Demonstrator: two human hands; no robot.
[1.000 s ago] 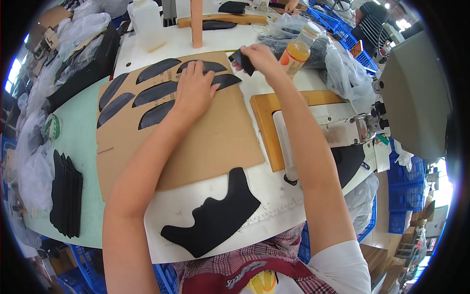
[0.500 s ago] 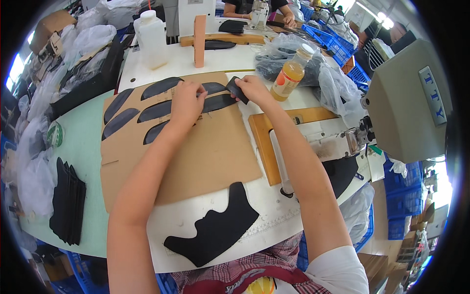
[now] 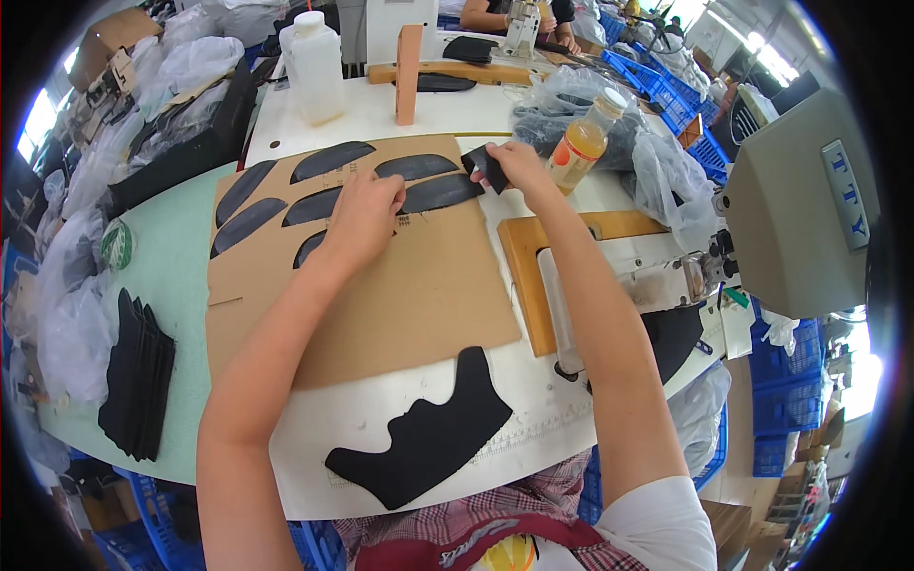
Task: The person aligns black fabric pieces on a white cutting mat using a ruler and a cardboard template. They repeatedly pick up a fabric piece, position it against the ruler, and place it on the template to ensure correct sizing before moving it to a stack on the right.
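Observation:
A brown cardboard sheet [image 3: 400, 295] lies on the white table [image 3: 333, 428] with several black curved fabric strips [image 3: 328, 162] laid out on its far part. My left hand [image 3: 367, 209] presses flat on the strips near the sheet's middle. My right hand [image 3: 519, 164] holds a small black fabric piece [image 3: 486, 169] at the end of the strip [image 3: 440, 192] on the sheet's far right edge. A large black wavy-edged fabric piece [image 3: 428, 438] lies on the table near my body.
An orange-liquid bottle [image 3: 586, 138] stands right of my right hand, by plastic bags [image 3: 657, 171]. A white jug [image 3: 316, 67] and wooden post [image 3: 407, 62] stand at the back. A sewing machine [image 3: 800, 209] sits right, a wooden board [image 3: 533, 276] beside it. Stacked black pieces [image 3: 138, 376] lie left.
The view has shifted so the sheet sits lower and nearer. My right hand with the black piece has come down onto the sheet's far right edge; my left hand stays on the strips.

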